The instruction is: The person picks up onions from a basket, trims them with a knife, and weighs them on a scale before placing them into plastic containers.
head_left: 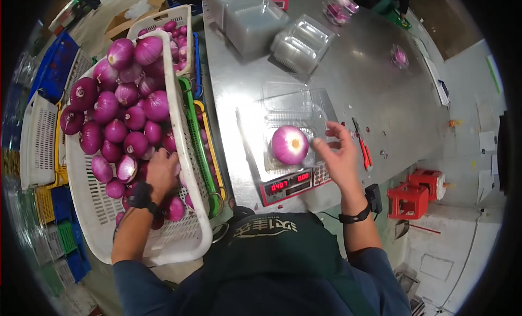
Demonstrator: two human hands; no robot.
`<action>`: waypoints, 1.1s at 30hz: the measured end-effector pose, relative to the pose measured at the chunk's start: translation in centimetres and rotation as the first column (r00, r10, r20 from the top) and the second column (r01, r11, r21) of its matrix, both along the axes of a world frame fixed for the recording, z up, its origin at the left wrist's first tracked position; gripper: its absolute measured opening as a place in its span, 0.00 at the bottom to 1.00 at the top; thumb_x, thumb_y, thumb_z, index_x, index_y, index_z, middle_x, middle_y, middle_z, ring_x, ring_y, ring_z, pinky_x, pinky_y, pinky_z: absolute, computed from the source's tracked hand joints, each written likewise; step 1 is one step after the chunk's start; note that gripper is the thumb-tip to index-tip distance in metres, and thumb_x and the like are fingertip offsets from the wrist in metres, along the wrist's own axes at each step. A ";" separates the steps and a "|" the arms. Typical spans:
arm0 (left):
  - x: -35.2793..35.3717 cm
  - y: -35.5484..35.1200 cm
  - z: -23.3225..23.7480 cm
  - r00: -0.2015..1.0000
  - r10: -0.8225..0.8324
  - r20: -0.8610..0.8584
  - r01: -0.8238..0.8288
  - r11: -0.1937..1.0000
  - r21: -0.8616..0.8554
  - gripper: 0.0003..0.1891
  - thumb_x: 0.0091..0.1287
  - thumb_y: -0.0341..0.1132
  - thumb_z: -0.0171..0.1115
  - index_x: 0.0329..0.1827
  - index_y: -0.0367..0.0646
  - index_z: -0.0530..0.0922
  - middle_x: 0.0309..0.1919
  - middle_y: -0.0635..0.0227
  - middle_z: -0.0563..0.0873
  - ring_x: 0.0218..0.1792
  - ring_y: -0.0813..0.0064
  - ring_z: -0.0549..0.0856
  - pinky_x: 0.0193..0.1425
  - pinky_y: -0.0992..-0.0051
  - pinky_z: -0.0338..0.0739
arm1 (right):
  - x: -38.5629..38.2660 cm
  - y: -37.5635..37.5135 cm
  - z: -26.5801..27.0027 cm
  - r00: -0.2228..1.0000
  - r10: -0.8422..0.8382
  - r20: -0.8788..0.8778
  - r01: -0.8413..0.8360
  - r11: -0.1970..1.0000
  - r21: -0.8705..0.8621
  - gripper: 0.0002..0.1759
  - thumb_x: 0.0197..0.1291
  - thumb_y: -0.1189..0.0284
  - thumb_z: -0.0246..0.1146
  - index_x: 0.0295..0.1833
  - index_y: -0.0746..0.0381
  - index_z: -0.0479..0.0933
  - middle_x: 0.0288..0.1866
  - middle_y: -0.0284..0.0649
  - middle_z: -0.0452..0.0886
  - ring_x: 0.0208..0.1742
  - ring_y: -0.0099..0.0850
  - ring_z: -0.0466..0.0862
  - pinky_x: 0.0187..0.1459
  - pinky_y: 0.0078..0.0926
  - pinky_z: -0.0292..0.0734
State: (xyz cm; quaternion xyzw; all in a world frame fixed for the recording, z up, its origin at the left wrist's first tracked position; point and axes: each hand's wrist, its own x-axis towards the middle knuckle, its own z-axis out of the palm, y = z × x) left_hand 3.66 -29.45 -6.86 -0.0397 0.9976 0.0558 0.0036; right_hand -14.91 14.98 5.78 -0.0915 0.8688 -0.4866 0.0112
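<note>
The left hand (161,172) is at about 8 o'clock in the view, with its arm stretched forward and down into a white basket (103,207). The back of the hand faces up and a black watch (140,196) is on the wrist. Its fingers are buried among the red onions (117,112) heaped in the basket, so I cannot tell whether the grip is closed on one or loose.

The right hand (338,155) is just right of centre, towards 3 o'clock, raised over the steel table (370,82). A black band (356,215) is on that wrist. Its grip is open and holds nothing. The thumb and fingers are spread and slightly curled at the right rim of a clear plastic box (296,112), and whether they touch it is unclear.

The box sits with its lid open on a scale (293,184) at the centre. One peeled onion (290,144) lies in the box, at 9 o'clock from the right hand.

The left window of the scale's red display seems to read 0407, and the second window is too small to read. Pale characters are printed on the dark apron (272,245) at 6 o'clock, but they are not legible from this angle.

A red-handled knife (363,147) lies on the table just beside the right hand, at its 2 o'clock. A stack of empty clear boxes (302,44) stands at 12 o'clock.
</note>
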 end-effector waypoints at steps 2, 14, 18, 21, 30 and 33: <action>0.0 -0.4 3.7 0.985 0.148 0.087 -0.162 0.969 0.186 0.32 0.42 0.27 0.77 0.56 0.46 0.81 0.51 0.50 0.77 0.54 0.42 0.81 0.55 0.52 0.83 | -0.2 1.4 -0.4 0.998 -0.020 -0.055 0.020 1.000 -0.016 0.27 0.61 0.68 0.76 0.63 0.67 0.79 0.53 0.41 0.85 0.52 0.28 0.84 0.48 0.27 0.81; 2.1 13.0 22.8 0.881 0.473 -0.005 -0.017 0.043 0.999 0.49 0.50 0.46 0.84 0.74 0.35 0.70 0.59 0.57 0.83 0.58 0.64 0.87 0.61 0.64 0.85 | 2.9 -1.9 3.7 0.849 0.527 0.046 -0.465 0.784 -0.412 0.36 0.57 0.70 0.80 0.70 0.64 0.75 0.56 0.35 0.85 0.49 0.22 0.82 0.53 0.25 0.78; 0.6 22.3 21.5 0.922 0.386 -0.003 0.007 -0.009 1.000 0.43 0.54 0.39 0.85 0.73 0.41 0.72 0.60 0.62 0.82 0.61 0.70 0.83 0.67 0.67 0.81 | 6.0 -2.9 6.3 0.620 0.759 -0.198 -0.776 0.559 -0.292 0.62 0.47 0.59 0.85 0.83 0.64 0.57 0.67 0.46 0.78 0.60 0.36 0.82 0.60 0.34 0.78; -1.4 27.8 20.2 0.937 0.346 0.057 -0.038 -0.061 0.997 0.44 0.59 0.34 0.84 0.76 0.41 0.67 0.57 0.58 0.84 0.60 0.70 0.84 0.64 0.65 0.81 | 6.9 -0.9 4.4 0.677 0.733 -0.072 -0.658 0.558 -0.506 0.59 0.55 0.63 0.81 0.83 0.66 0.53 0.70 0.53 0.75 0.68 0.42 0.81 0.69 0.39 0.76; -9.1 30.4 13.7 0.893 0.245 -0.378 -0.108 0.931 0.348 0.38 0.59 0.56 0.77 0.68 0.42 0.78 0.47 0.58 0.88 0.46 0.53 0.84 0.55 0.57 0.77 | 0.2 7.6 2.0 0.911 0.412 -0.011 -0.367 0.799 -0.476 0.54 0.54 0.70 0.79 0.81 0.67 0.55 0.65 0.52 0.78 0.63 0.36 0.84 0.65 0.36 0.80; -10.8 32.0 12.3 0.880 0.255 -0.401 -0.162 0.954 0.252 0.39 0.56 0.58 0.77 0.69 0.50 0.79 0.54 0.54 0.84 0.51 0.50 0.80 0.57 0.55 0.73 | -1.0 8.5 1.1 0.917 0.396 -0.040 -0.391 0.875 -0.285 0.54 0.49 0.67 0.81 0.78 0.67 0.60 0.57 0.52 0.83 0.57 0.39 0.87 0.60 0.36 0.83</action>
